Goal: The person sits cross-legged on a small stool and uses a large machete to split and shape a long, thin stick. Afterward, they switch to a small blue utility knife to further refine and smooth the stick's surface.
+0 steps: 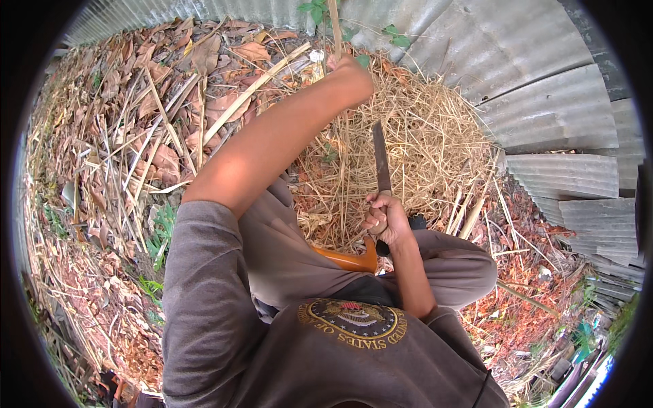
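Observation:
My left arm stretches far forward, and my left hand [352, 76] is closed round a long, thin, pale strip [335, 26] that looks like split bamboo. The strip rises above the fist toward the metal sheets; its lower course is hard to tell from the straw. My wrist hides most of the left fingers. Close to my lap, my right hand [386, 216] is wrapped round the lower end of a knife [381, 158]. Its long, dark blade points forward, away from me, over the straw. The blade and the left hand are apart.
A heap of straw-like shavings [422, 146] lies before my bent legs. Beneath me is an orange curved piece [350, 260], perhaps a seat. Corrugated metal sheets [524, 102] border the front and right. Dry leaves [163, 160] and loose strips cover the left ground.

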`<state>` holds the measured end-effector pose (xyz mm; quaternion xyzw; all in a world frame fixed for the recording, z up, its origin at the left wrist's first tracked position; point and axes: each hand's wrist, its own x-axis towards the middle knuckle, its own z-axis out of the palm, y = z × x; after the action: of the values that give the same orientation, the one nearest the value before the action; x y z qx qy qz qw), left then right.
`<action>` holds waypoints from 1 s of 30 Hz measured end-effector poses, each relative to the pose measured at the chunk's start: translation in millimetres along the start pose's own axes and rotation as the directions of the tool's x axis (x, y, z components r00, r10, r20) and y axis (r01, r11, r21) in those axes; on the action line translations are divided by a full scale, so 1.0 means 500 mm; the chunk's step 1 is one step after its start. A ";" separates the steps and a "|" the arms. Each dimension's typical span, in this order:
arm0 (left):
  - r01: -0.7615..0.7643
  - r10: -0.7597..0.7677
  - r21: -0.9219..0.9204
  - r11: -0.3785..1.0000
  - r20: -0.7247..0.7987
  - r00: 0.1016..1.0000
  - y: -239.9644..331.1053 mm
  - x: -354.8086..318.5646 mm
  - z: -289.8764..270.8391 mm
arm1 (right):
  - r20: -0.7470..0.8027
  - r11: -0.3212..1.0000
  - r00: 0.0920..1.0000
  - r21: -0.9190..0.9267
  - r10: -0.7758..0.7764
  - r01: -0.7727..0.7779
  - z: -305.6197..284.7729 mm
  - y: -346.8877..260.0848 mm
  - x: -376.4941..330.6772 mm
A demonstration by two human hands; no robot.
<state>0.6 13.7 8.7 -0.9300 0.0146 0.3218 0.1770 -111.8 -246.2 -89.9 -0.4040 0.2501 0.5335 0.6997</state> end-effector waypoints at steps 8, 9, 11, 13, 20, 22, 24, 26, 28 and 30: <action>-0.018 0.018 -0.013 1.000 0.042 0.999 0.006 -0.012 -0.021 | 0.176 0.259 0.388 -0.495 -0.905 0.829 0.054 0.058 0.024; -0.043 0.043 -0.016 0.999 0.033 0.999 0.009 -0.017 -0.029 | 0.000 0.531 0.720 -0.675 -0.694 0.512 -0.038 0.126 0.096; -0.035 0.036 -0.030 0.999 0.048 0.998 0.010 -0.025 -0.016 | -0.305 0.627 0.914 -0.775 -0.266 -0.076 -0.148 0.183 0.154; 0.031 -0.030 -0.021 0.999 0.052 0.998 -0.007 0.021 -0.006 | -0.329 0.683 0.937 -0.712 -0.117 -0.165 -0.129 0.126 0.211; -0.015 0.016 -0.017 1.000 0.091 0.996 -0.039 -0.047 -0.051 | 0.243 0.907 0.942 0.295 0.234 -0.301 -0.140 0.066 0.116; -0.011 0.010 0.040 0.999 0.024 1.000 -0.044 -0.036 -0.041 | 0.218 0.965 0.967 0.195 0.134 -0.177 -0.072 0.005 0.032; -0.024 0.021 0.031 0.999 0.074 0.997 -0.035 -0.035 -0.034 | -0.016 0.965 0.982 -0.186 -0.191 0.185 0.038 -0.040 -0.055; -0.011 0.009 0.021 1.000 0.088 0.996 -0.038 -0.039 -0.034 | 0.096 0.779 0.849 -0.355 -0.519 0.517 0.125 -0.086 -0.122; 0.000 0.001 -0.008 1.000 0.064 0.998 -0.029 -0.051 -0.030 | 0.264 0.526 0.621 -0.351 -0.738 0.775 0.157 -0.092 -0.132; 0.008 -0.008 -0.016 1.000 0.040 0.999 -0.035 -0.047 -0.026 | 0.269 0.335 0.446 -0.371 -0.854 0.866 0.157 -0.049 -0.086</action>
<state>-7.7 23.7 37.8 -0.9248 0.0047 0.3399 0.1710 -108.1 -206.8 -5.9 -0.6196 -0.1428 0.1318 0.7605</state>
